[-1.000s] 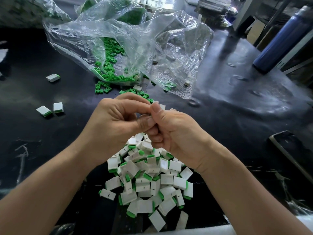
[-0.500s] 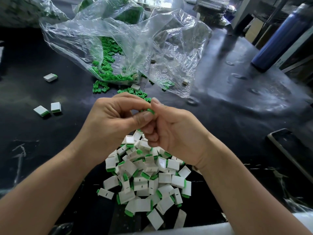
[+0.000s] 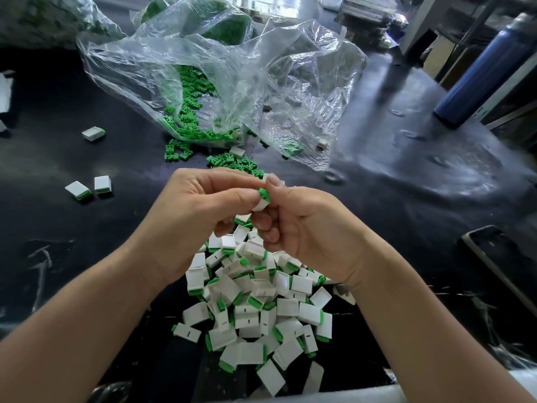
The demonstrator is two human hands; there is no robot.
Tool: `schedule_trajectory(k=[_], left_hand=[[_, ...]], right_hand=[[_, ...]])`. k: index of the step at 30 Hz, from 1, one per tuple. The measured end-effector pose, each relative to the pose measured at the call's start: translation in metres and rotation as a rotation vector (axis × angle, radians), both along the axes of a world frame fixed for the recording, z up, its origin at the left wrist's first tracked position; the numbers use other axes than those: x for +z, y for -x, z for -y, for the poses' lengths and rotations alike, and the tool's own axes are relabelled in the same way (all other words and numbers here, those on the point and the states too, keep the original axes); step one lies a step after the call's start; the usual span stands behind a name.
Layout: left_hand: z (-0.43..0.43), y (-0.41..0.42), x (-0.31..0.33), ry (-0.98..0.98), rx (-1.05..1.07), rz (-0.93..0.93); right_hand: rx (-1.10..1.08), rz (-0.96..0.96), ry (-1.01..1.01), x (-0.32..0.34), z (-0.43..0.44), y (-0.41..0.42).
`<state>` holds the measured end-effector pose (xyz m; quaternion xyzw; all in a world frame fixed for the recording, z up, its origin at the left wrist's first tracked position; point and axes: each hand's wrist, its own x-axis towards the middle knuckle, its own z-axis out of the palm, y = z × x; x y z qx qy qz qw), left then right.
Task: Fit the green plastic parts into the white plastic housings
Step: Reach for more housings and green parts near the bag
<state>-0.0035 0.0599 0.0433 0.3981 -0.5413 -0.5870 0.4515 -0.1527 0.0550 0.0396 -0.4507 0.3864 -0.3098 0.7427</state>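
1. The green part [image 3: 263,193] now shows atop the housing [image 3: 259,204]; a second ago it was hidden.
2. Both left grip [image 3: 186,216] and right grip [image 3: 308,228] pinch it above the pile [image 3: 261,309].
3. Probably nearly seated.

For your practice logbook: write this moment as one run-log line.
left hand: pinches white housing | right hand: holds it too | green part: at housing's top

Your left hand [image 3: 197,210] and right hand [image 3: 305,225] pinch one white housing [image 3: 259,204] with its green part [image 3: 263,193], above the pile of assembled housings [image 3: 255,301]; clear bag [image 3: 220,82] beyond the pile.
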Motion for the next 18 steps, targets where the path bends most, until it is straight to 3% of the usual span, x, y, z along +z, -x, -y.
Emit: schedule_trajectory(k=[18], left_hand=[[0.0014, 0.0006, -0.0022, -0.003, 0.025, 0.037]], right_hand=[[-0.045, -0.198, 0.219, 0.0021, -0.0060, -0.0033]])
